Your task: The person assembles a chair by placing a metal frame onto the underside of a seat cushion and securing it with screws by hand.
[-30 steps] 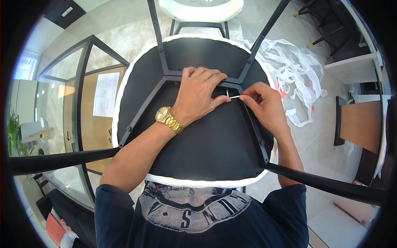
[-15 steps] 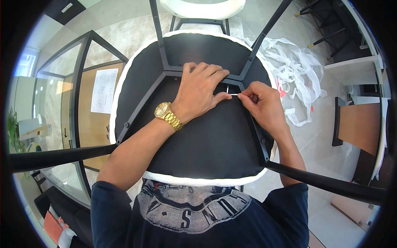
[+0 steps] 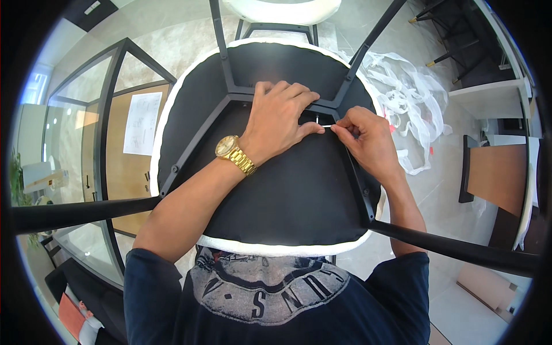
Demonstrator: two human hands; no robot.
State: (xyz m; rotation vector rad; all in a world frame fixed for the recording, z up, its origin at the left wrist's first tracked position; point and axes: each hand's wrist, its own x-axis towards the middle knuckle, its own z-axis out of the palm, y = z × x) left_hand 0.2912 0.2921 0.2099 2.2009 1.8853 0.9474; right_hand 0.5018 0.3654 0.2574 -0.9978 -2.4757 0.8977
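Note:
An upturned chair seat (image 3: 270, 201) lies before me, its black underside up and its rim white. Across it runs a black metal leg frame (image 3: 198, 137), whose legs stick up and outward. My left hand (image 3: 277, 118) lies over the frame's middle crossbar, fingers curled over it, thumb beside a thin silver hex key (image 3: 327, 126). The short arm of the key stands at a spot just inside the crossbar. Between thumb and fingers, my right hand (image 3: 367, 138) pinches the key's outer end. The fastener under the key is too small to make out.
Crumpled clear plastic wrapping (image 3: 408, 98) lies on the floor at right. Another white chair (image 3: 282, 10) stands beyond the seat. A glass-sided black-framed table (image 3: 118, 115) is at left, with a printed sheet (image 3: 142, 123) on a wooden panel. Two chair legs reach toward me on either side.
My right hand has moved slightly away from me, turning the hex key's outer end a little. My left hand stays over the crossbar, its thumb shifted slightly. The view has shifted a little.

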